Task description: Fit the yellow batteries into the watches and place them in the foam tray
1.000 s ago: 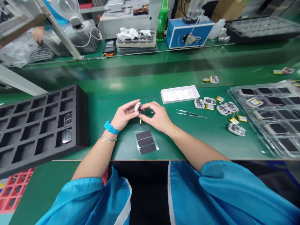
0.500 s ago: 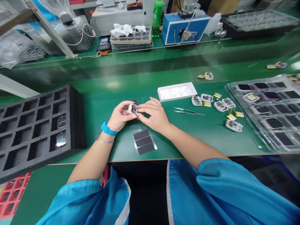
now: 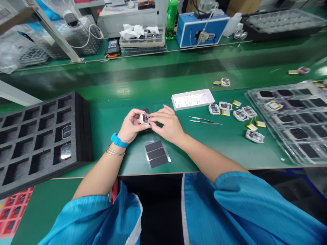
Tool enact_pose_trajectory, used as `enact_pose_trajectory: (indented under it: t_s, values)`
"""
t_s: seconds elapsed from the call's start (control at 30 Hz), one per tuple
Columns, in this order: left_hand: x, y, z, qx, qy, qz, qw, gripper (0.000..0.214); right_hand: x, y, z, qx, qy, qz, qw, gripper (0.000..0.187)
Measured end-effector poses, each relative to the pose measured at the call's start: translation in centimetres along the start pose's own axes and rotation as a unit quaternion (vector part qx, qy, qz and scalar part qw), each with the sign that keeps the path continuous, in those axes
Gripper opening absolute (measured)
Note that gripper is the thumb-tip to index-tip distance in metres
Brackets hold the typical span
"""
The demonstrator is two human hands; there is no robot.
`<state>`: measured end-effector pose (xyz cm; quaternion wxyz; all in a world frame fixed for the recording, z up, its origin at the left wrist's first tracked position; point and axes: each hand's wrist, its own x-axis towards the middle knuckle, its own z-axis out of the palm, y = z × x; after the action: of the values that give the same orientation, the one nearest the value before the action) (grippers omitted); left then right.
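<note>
My left hand is curled around a small white watch case with its electronics facing up. My right hand pinches the same case from the right, fingertips pressed on its inner parts. Both hands hover just above the green bench. Below them lies a clear sheet with three dark rectangular pads. A small dark pad lies just behind the case.
A black foam tray with two watch parts sits at the left. Tweezers, a white shallow tray, several loose watch cases with yellow batteries and a clear blister tray lie to the right. A conveyor runs behind.
The case was turned so its open side faces up, and both hands shifted slightly left. Between half a second ago and now the hands barely moved.
</note>
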<state>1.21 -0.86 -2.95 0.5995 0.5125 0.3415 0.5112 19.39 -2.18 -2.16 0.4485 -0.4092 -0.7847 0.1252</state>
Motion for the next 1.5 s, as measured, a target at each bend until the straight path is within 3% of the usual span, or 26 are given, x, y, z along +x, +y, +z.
enact_pose_trajectory:
  t_s: [0.43,0.63,0.77,0.87,0.93,1.03,1.13,1.23,1.5]
  values:
    - [0.1,-0.3,0.3,0.017,0.020,0.025,0.999,0.057,-0.1,0.3,0.2,-0.012,-0.015,-0.010,1.000,0.015]
    - [0.1,-0.3,0.2,0.003,0.014,-0.016,1.000,0.058,0.4,0.5,-0.2,-0.036,-0.023,-0.015,0.999,0.015]
    - [0.0,0.1,0.0,-0.054,-0.016,-0.066,0.996,0.060,1.8,3.4,-4.0,-0.091,0.019,0.079,0.992,0.017]
    - [0.0,0.3,-0.1,-0.076,-0.026,-0.087,0.993,0.060,2.5,6.4,-7.2,-0.175,0.034,0.203,0.963,0.021]
    - [0.0,0.2,-0.1,-0.082,-0.026,-0.090,0.992,0.060,2.7,7.4,-8.1,-0.206,0.040,0.238,0.948,0.024]
    - [0.0,0.1,-0.1,-0.088,-0.028,-0.092,0.991,0.060,2.5,6.3,-6.8,-0.154,0.044,0.210,0.964,0.023]
    - [-0.1,0.2,-0.2,-0.089,-0.043,-0.094,0.991,0.058,2.0,3.3,-4.1,-0.024,0.004,0.152,0.988,0.018]
    - [-0.2,0.4,-0.1,-0.092,-0.051,-0.096,0.990,0.057,1.3,0.7,-2.1,0.060,-0.012,0.116,0.991,0.015]
    - [-0.5,1.0,0.8,-0.130,-0.061,-0.163,0.976,0.053,0.4,-1.0,-0.9,0.099,0.055,-0.016,0.993,0.008]
